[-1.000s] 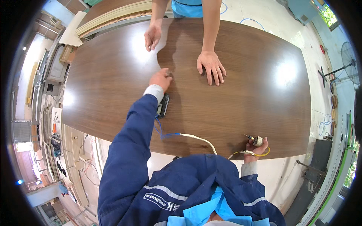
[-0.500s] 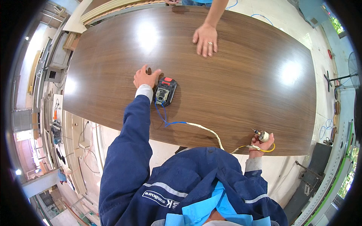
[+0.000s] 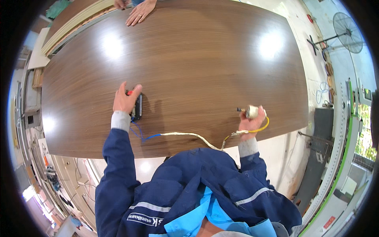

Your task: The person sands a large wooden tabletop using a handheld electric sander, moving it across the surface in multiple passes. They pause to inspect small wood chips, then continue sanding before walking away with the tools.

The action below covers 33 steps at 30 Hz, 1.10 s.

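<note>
My left hand (image 3: 124, 100) is closed around a black power-tool battery pack (image 3: 138, 108) with a red button, thumb over its top. The pack stands tilted on the brown wood-grain panel (image 3: 189, 71); its left side is hidden by my fingers. Blue wires (image 3: 138, 132) leave its near end and join a cream-wrapped cable (image 3: 189, 134) that loops in front of me. At the right, my right hand (image 3: 249, 125) grips a small whitish cylindrical motor (image 3: 251, 112) with a dark tip pointing left. A yellow wire (image 3: 263, 125) curves round from it to the cable.
A co-worker's hand (image 3: 141, 12) rests flat on the panel's far left edge. Stacked boards (image 3: 75, 27) lie beyond that edge. A standing fan (image 3: 347, 32) is at the far right, and a grey metal beam (image 3: 318, 154) lies right of the panel.
My left hand has gone from open beside the battery pack to closed on it, and the pack has tipped. My right hand has raised the motor away from me. The co-worker's hand has drawn back.
</note>
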Motion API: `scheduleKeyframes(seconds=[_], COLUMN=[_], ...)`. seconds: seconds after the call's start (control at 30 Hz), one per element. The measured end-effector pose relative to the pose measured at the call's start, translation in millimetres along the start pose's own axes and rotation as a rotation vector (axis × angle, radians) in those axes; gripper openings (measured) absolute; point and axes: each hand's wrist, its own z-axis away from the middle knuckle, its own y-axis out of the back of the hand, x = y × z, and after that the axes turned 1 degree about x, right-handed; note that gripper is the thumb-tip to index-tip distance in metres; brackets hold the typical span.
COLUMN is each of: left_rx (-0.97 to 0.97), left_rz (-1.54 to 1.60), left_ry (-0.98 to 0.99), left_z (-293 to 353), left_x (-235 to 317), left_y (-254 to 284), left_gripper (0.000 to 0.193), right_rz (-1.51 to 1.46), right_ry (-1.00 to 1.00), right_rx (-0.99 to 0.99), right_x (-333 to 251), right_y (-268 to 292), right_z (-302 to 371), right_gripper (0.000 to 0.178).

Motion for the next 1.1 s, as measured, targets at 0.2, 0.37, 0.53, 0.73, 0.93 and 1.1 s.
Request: scheduleKeyframes(seconds=[0.2,0.37,0.53,0.73,0.93,1.1], left_rx=[0.005,-0.011,-0.043,-0.102,-0.1,-0.109], left_rz=[-0.312,-0.327,-0.331,-0.325,-0.363,-0.348], left_ry=[-0.044,-0.044,-0.036,-0.033,-0.007,-0.009], left_z=[40,10,-16,-38,-52,-60], left_x=[45,69,108,146,159,164], left_y=[-3,-10,-17,-23,-25,-27], left_gripper=[0.078,0.066,0.071,0.061,0.056,0.055], right_rz=[0.338,0.506,0.682,0.835,0.906,0.858], right_ry=[0.49,0.507,0.598,0.711,0.65,0.522], right_rx=[-0.359,-0.487,-0.536,-0.593,-0.569,-0.558], right_x=[-13,-12,6,21,39,45], right_y=[-70,-134,-179,-197,-199,-199], right_z=[-9,-14,-25,-42,-52,-51], right_gripper=[0.036,0.026,0.021,0.024,0.026,0.028])
